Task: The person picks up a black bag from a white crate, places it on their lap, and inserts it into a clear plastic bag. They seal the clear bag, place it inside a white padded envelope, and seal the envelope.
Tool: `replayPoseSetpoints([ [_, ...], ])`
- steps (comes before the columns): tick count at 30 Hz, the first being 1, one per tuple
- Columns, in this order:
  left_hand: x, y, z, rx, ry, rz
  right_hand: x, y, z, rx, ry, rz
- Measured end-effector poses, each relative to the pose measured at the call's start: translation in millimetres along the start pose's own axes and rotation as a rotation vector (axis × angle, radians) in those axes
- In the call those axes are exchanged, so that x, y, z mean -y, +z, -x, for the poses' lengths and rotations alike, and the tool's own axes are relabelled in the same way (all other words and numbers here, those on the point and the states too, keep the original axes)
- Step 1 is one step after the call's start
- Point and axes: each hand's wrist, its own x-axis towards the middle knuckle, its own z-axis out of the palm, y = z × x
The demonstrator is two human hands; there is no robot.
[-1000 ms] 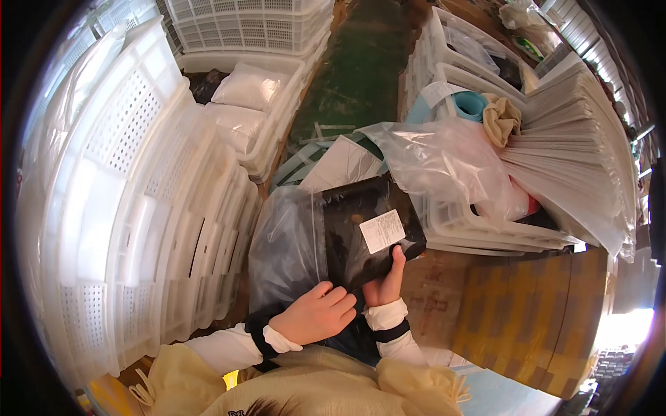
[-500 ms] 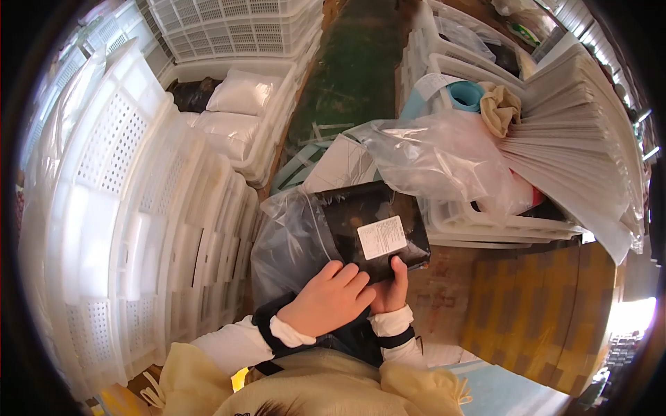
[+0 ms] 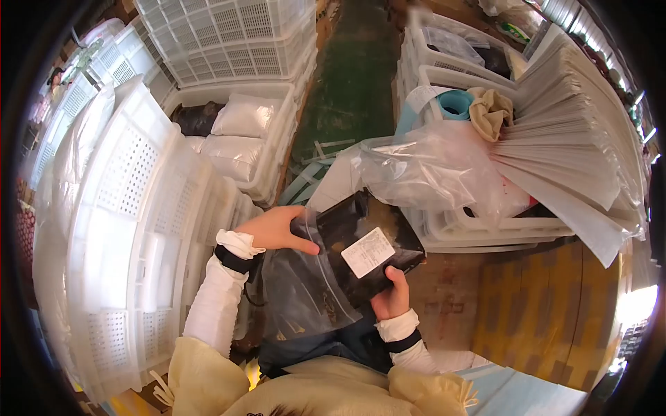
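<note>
In front of me is a black, flat package (image 3: 357, 215) with a white printed label (image 3: 368, 252) on its upper face. Its left part sits inside a clear zip bag (image 3: 305, 288), whose seam runs across the black surface. My right hand (image 3: 393, 297) grips the package's lower right edge, thumb on top beside the label, the other fingers underneath and mostly hidden. At the bag's upper left, my left hand (image 3: 277, 229) holds the plastic, its thumb pointing towards the package and its fingers tucked behind the film.
White perforated crates (image 3: 121, 208) are stacked on my left. Another crate (image 3: 291, 104) holds white pouches (image 3: 236, 156). To the right, a loose clear plastic bag (image 3: 430, 166), a blue roll (image 3: 455, 104) and a pile of white sheets (image 3: 569, 118) lie on crates. A taped carton (image 3: 534, 312) stands lower right.
My left hand has moved from the package's lower edge up and left to the bag's upper side. The package has tilted anticlockwise. My right hand keeps its hold.
</note>
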Motion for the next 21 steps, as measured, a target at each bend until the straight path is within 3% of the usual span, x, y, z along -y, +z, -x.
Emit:
replayPoseSetpoints([
  [1, 4.8, 0.2, 1.4, -0.018, 0.026, 0.002, -0.7, 2.2, 2.0, 0.017, 0.000, 0.015],
  [4, 11.2, -5.7, 21.6, 0.157, -0.062, 0.388, -4.9, 19.6, 11.1, 0.086, -0.006, 0.077],
  [6, 30.0, 2.1, 39.6, 0.126, 0.104, 0.464, -5.6, 37.3, 20.8, 0.144, -0.022, 0.138],
  [10, 35.3, 10.5, 83.2, -0.088, 0.145, 0.678, 9.1, 93.7, 25.4, 0.305, 0.025, 0.289],
  [12, 32.6, 20.3, 95.6, -0.264, 0.267, 0.872, 22.5, 136.7, 27.3, 0.339, 0.001, 0.466],
  [14, 27.6, 29.0, 106.0, -0.371, 0.249, 1.097, 38.4, 193.3, 39.6, 0.402, 0.039, 0.642],
  [16, 8.4, 34.9, 105.1, -0.487, 0.417, 1.296, 49.1, 234.1, 40.1, 0.493, 0.024, 0.973],
  [18, -12.5, 36.1, 103.2, -0.447, 0.625, 1.534, 61.7, 267.5, 46.1, 0.676, 0.098, 1.021],
  [19, -6.1, 37.0, 98.7, -0.438, 0.670, 1.588, 70.5, 278.8, 59.8, 0.659, 0.002, 1.160],
  [21, -7.8, 32.3, 101.4, -0.421, 0.718, 1.679, 90.3, 269.1, 80.4, 0.761, -0.179, 1.082],
])
